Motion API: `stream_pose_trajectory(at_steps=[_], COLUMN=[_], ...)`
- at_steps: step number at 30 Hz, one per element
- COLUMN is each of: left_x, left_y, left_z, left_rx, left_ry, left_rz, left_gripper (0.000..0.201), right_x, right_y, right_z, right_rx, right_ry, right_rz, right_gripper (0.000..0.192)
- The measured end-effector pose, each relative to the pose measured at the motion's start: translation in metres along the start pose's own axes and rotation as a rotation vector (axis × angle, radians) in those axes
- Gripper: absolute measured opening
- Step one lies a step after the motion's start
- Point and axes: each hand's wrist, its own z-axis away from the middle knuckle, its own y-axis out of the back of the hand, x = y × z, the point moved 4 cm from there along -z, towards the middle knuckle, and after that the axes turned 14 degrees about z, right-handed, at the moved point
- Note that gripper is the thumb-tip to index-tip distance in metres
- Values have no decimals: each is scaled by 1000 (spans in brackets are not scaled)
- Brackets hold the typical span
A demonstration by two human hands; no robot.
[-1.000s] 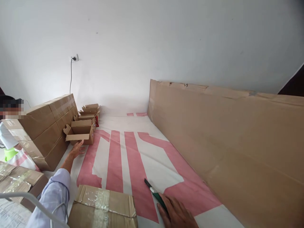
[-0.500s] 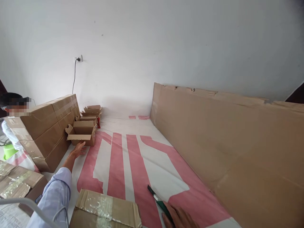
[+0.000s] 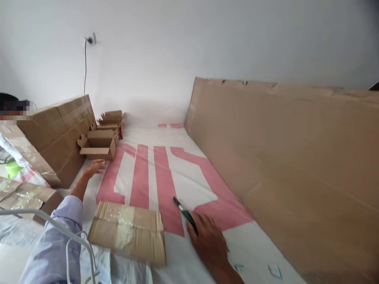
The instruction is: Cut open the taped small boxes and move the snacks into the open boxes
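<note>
Green along its handle, a slim knife (image 3: 185, 214) lies in the grip of the right hand (image 3: 208, 237), thumb and fingers curled around it, the dark blade reaching out past the fingertips, away from the wearer. Beneath it spreads a soft, wrinkled sheet (image 3: 140, 177), white with broad pink bands; whether the blade touches it cannot be told. The left hand (image 3: 93, 168) reaches forward with its fingers extended and slightly apart, pinching nothing, the tips just below an open box (image 3: 95, 151) of plain brown cardboard with its flaps raised; contact there cannot be made out. More small boxes (image 3: 111, 118) line up beyond it, farther from those fingers. To the left of the same fingers rises a stack (image 3: 59, 146) of larger, square-edged boxes, glossy with tape. Between the two hands, nearer the wearer, sits a squat carton (image 3: 143, 232), its top creased and crossed by shiny, crinkled tape. Right of the knife-holding fingers, a long cardboard board (image 3: 281, 165) stands on edge, smooth-faced and torn along its upper rim.
</note>
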Motion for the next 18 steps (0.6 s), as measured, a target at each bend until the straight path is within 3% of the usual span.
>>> stream_pose_trajectory(at_steps=[3, 11, 14, 18], left_x=[2, 4, -6, -23], left_y=[-7, -16, -14, -14], left_z=[48, 208, 244, 271], left_rx=[-68, -209, -222, -172], left_ry=[-28, -225, -222, -240], left_rz=[-106, -215, -225, -162], left_gripper=[38, 58, 62, 63], right_x=[1, 13, 8, -3], right_y=[4, 7, 15, 26], right_z=[-1, -10, -14, -16], right_rx=[-79, -202, -170, -130], right_ry=[-28, -66, -68, -24], right_rz=[-40, 43, 64, 42], right_gripper=[32, 25, 24, 29])
